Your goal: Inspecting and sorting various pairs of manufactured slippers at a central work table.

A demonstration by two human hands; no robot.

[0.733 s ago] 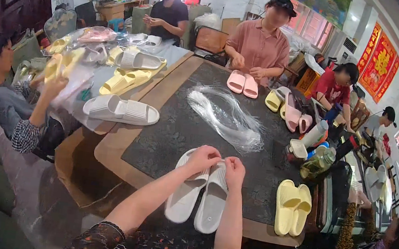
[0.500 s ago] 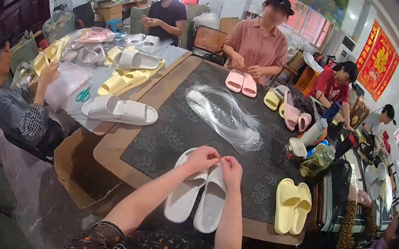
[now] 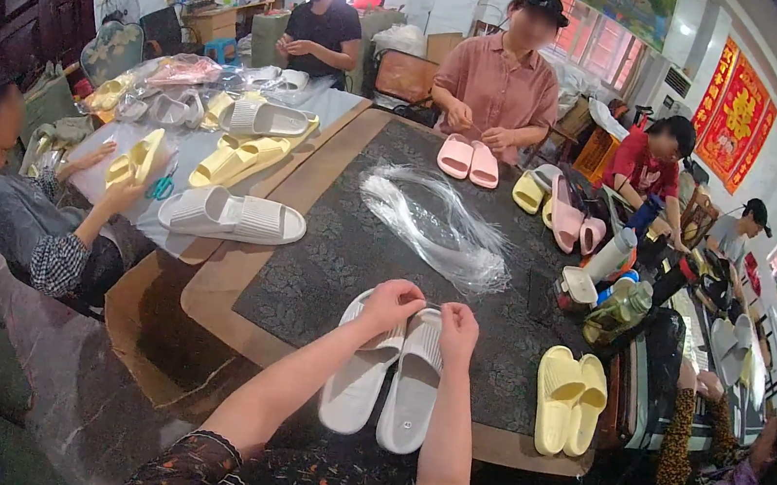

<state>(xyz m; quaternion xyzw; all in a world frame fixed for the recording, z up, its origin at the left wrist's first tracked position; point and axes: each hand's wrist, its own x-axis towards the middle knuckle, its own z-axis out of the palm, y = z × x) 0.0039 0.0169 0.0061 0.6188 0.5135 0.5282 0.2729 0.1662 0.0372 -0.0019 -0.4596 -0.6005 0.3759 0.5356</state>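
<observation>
Two light grey slides lie side by side on the near table edge, the left slide (image 3: 351,393) and the right slide (image 3: 407,404), toes pointing away from me. Above their ribbed straps, my left hand (image 3: 391,306) is closed in a pinch. My right hand (image 3: 458,332) pinches too, a short gap away. A thin dark line seems to run between the fingertips, too fine to name. Beyond my hands lies a loose bundle of clear plastic strands (image 3: 476,266) on the dark patterned table mat (image 3: 303,295).
Yellow slides (image 3: 558,388) stand at the right table edge, with bottles (image 3: 622,312) behind them. Pink slides (image 3: 456,156) sit across, before a standing person. On the left table are a grey slide pair (image 3: 233,217), teal scissors (image 3: 160,186) and plastic bags. Other people work around.
My hands have drawn slightly apart, the right one moving a little to the right. At the left table, a person's hand has brought a yellow slide lower and to the right.
</observation>
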